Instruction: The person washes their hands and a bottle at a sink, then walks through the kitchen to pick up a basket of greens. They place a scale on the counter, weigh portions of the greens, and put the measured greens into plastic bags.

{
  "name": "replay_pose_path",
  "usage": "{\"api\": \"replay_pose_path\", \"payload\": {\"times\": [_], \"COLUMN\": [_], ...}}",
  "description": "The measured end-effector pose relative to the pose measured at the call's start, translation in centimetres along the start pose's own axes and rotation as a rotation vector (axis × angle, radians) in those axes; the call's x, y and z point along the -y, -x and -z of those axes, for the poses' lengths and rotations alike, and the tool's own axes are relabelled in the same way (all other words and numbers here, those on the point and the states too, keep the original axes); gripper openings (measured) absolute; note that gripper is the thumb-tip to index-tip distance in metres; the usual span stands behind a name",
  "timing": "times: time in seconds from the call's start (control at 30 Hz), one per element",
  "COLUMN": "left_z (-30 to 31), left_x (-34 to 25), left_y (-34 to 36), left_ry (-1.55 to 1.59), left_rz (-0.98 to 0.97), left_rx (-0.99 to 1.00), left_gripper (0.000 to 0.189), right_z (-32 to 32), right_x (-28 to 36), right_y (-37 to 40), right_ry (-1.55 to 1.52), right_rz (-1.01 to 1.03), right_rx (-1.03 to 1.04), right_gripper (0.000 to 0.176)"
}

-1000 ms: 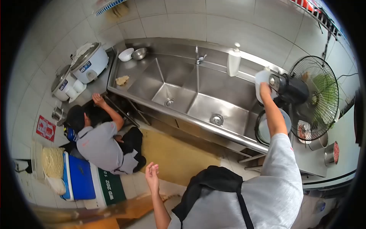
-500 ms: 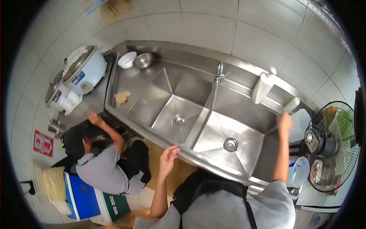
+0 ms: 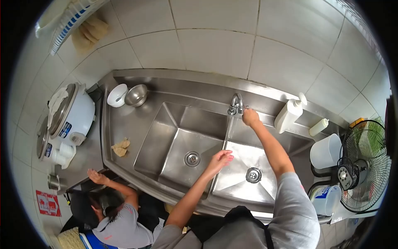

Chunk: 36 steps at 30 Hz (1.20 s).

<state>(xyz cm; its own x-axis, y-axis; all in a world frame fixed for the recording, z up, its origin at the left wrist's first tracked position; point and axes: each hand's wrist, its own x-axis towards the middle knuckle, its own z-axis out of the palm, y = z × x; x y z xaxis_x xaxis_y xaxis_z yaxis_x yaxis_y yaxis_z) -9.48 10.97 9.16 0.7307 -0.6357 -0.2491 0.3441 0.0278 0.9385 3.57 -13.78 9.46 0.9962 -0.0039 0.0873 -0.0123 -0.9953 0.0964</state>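
Note:
My right hand [image 3: 250, 118] is closed at the handle of the chrome faucet [image 3: 235, 103], at the back of the steel double sink [image 3: 186, 143]. The handle is mostly hidden by my fingers. My left hand [image 3: 219, 161] hangs over the divider between the two basins, fingers apart, with nothing in it. No water shows under the spout. Both basins show bare steel and a drain. A large white pump bottle [image 3: 289, 116] and a small squeeze bottle [image 3: 319, 127] stand on the ledge right of the faucet.
A co-worker [image 3: 124, 224] crouches at lower left, one hand raised by the counter. Rice cookers [image 3: 74, 118], a white bowl [image 3: 117, 95], a steel bowl [image 3: 136, 95] and a brown cloth [image 3: 120, 147] are left. Buckets [image 3: 326, 151] and a fan [image 3: 365, 166] stand right.
My right hand has moved left from the sink's right side to the faucet handle. My left hand has moved from the front edge to over the basins. The view has shifted.

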Motion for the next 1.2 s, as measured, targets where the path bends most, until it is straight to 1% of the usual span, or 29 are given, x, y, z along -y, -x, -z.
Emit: {"api": "replay_pose_path", "payload": {"times": [0.03, 0.07, 0.1, 0.13, 0.2, 0.23, 0.27, 0.3, 0.33, 0.37, 0.43, 0.47, 0.5, 0.57, 0.63, 0.7, 0.73, 0.77, 0.8, 0.83, 0.9, 0.93, 0.97, 1.03, 1.07, 1.1, 1.13, 1.17, 1.2], "left_z": [0.2, 0.2, -0.1, -0.3, -1.1, -1.9, -2.6, -3.1, -2.9, -3.1, -3.3, -3.4, -3.7, -4.4, -3.9, -4.3, -4.3, -4.2, -4.2, -4.2, -4.4, -4.5, -4.3, -3.9, -3.2, -2.5, -2.0, -1.4, -0.7], "left_x": [0.1, 0.3, 0.9, 1.7, 2.8, 3.0, 2.8, 2.8, 2.9, 2.3, -2.1, -2.0, -1.6, -1.8, 0.8, 0.3, 1.0, 2.0, 3.0, 4.0, 5.7, 6.3, 5.8, 3.5, 2.5, 2.4, 2.7, 2.8, 1.7], "left_y": [-1.8, -3.6, -5.2, -7.1, -11.3, -12.6, -14.1, -15.7, -17.2, -17.7, -18.3, -19.6, -21.1, -22.2, -23.9, -21.5, -21.3, -21.2, -21.1, -21.1, -21.2, -21.4, -20.8, -18.3, -17.4, -16.9, -16.5, -16.0, -14.9], "left_ry": [0.005, 0.073, 0.143, 0.152, 0.641, 0.653, 0.778, 0.9, 0.926, 0.881, 0.76, 0.73, 0.699, 0.573, 0.536, 0.563, 0.576, 0.64, 0.707, 0.719, 0.78, 0.682, 0.69, 0.241, 0.061, 0.059, -0.152, -0.366, -0.369], "left_rz": [0.001, 0.076, 0.155, 0.16, 0.405, 0.408, 0.293, 0.175, 0.21, 0.137, 0.275, 0.21, 0.144, -0.025, 0.106, 0.136, 0.128, 0.182, 0.238, 0.237, 0.212, 0.242, 0.235, 0.149, 0.167, 0.164, 0.042, -0.077, -0.076], "left_rx": [0.011, -0.02, -0.051, -0.04, -0.244, -0.239, -0.359, -0.482, -0.476, -0.389, -0.312, -0.268, -0.232, -0.231, -0.151, -0.307, -0.326, -0.352, -0.378, -0.399, -0.362, -0.377, -0.392, -0.235, -0.184, -0.194, -0.119, -0.043, -0.055], "left_gripper": [0.032, 0.035, 0.038, 0.038, 0.044, 0.044, 0.046, 0.048, 0.052, 0.042, 0.026, 0.023, 0.021, 0.023, 0.021, 0.016, 0.016, 0.015, 0.016, 0.016, 0.019, 0.018, 0.018, 0.016, 0.019, 0.019, 0.021, 0.024, 0.024], "right_z": [1.8, 2.5, 1.6, 0.1, -4.3, -5.5, -5.2, -5.8, -6.3, -6.2, -7.9, -4.9, -2.0, -4.1, -10.0, -8.1, -8.5, -8.9, -9.6, -10.4, -10.1, -9.5, -7.5, -5.1, -4.8, -4.7, -6.5, -6.4, -6.0], "right_x": [1.3, 2.1, 2.2, 2.4, 5.0, 5.8, 7.6, 7.9, 7.2, 6.2, 2.1, 1.9, 1.9, -0.4, -4.7, -3.2, -2.8, -2.4, -2.5, -2.6, -1.3, -1.1, -1.3, -1.7, -2.1, -3.2, -4.8, -4.5, -4.3], "right_y": [0.6, 1.5, 2.1, 2.4, 3.3, 3.4, 3.7, 3.6, 3.3, 3.2, 0.4, -0.8, -1.6, -2.9, -3.7, -2.2, -1.9, -1.7, -1.8, -1.9, -1.7, -2.2, -2.5, -3.9, -5.2, -6.4, -7.7, -7.6, -7.2], "right_ry": [-0.179, -0.356, -0.588, -0.818, -1.853, -2.17, -2.531, -2.422, -2.552, -2.677, -2.432, -1.759, -1.085, -0.695, -0.814, -0.54, -0.785, -1.028, -1.03, -1.358, -2.019, -1.983, -1.962, -1.776, -1.679, -1.583, -1.368, -1.375, -1.349], "right_rz": [-0.172, -0.347, -0.363, -0.374, -0.759, -0.784, -1.007, -1.065, -0.942, -0.81, -0.851, -0.788, -0.645, -0.123, -0.013, -0.238, -0.365, -0.498, -0.481, -0.529, -0.638, -0.698, -0.683, -0.645, -0.632, -0.621, -0.573, -0.566, -0.534], "right_rx": [0.07, 0.143, 0.109, 0.064, -0.064, 0.078, 0.082, -0.003, -0.057, -0.101, -0.146, -0.431, -0.638, -0.879, -0.43, -0.326, -0.322, -0.307, -0.289, -0.328, -0.389, -0.483, -0.415, -0.355, -0.304, -0.258, -0.227, -0.222, -0.24], "right_gripper": [0.026, 0.026, 0.026, 0.026, 0.025, 0.025, 0.029, 0.034, 0.033, 0.032, 0.032, 0.029, 0.026, 0.026, 0.022, 0.022, 0.026, 0.03, 0.03, 0.024, 0.012, 0.009, 0.008, 0.008, 0.009, 0.01, 0.014, 0.014, 0.016]}}
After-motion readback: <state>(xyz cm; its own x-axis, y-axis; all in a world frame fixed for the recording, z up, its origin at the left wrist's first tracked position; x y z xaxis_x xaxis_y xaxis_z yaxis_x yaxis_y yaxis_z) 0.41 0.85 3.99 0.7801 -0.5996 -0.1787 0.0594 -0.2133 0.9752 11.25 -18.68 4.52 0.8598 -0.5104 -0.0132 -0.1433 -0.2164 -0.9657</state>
